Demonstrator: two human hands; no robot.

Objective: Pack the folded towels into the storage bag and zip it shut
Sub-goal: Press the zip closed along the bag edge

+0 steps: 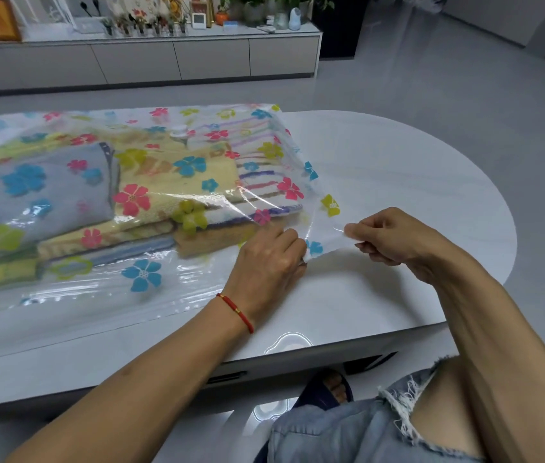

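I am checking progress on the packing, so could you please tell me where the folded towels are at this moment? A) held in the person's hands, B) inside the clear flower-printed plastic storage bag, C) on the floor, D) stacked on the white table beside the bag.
B: the folded towels show through the clear flower-printed plastic storage bag, whose corner both hands pinch.

Pale grey floor (431,78); long low cabinet (170,58) crowded with potted plants (150,25).

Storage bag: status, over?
Both hands, left and right, pinching storage bag corner. Towels inside. Nothing in the way.
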